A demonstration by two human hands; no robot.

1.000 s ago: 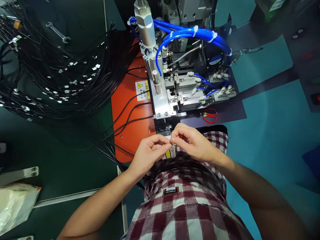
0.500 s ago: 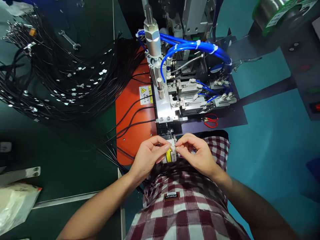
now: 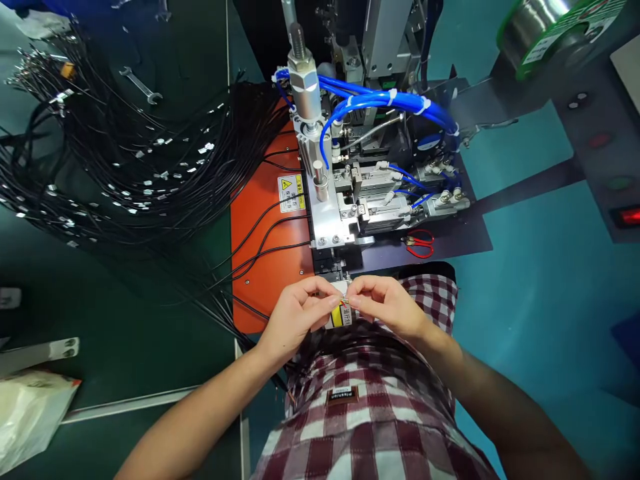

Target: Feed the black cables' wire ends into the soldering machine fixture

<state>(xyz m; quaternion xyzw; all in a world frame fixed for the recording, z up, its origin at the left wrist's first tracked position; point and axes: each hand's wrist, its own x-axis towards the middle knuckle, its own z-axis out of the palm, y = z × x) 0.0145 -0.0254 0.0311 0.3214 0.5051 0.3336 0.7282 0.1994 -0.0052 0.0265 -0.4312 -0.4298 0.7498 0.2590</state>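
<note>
My left hand [image 3: 304,311] is closed in a pinch, with thin coloured wire ends [image 3: 343,302] showing at its fingertips. Opposite it, my right hand [image 3: 384,305] pinches the other side of the same wires, its fingertips almost touching the left ones. Both hands hover over a white and yellow label [image 3: 342,317] at the front of the machine. The cable behind the wire ends is mostly hidden by my left hand. Just beyond my fingers is the machine's metal block [image 3: 330,230] on an orange plate [image 3: 267,253], with black cables [image 3: 267,212] crossing the plate.
A large bundle of black cables [image 3: 165,160] covers the left of the green bench, near a wrench [image 3: 141,85]. Red-handled snips [image 3: 420,244] lie right of the machine. Blue air hoses [image 3: 390,97] arch above it. A solder spool [image 3: 545,40] hangs upper right; a plastic bag [image 3: 35,413] lies lower left.
My right hand has moved slightly left, bringing its fingertips up to the wire ends and close to my left fingers. My left hand has barely moved. The view has shifted slightly.
</note>
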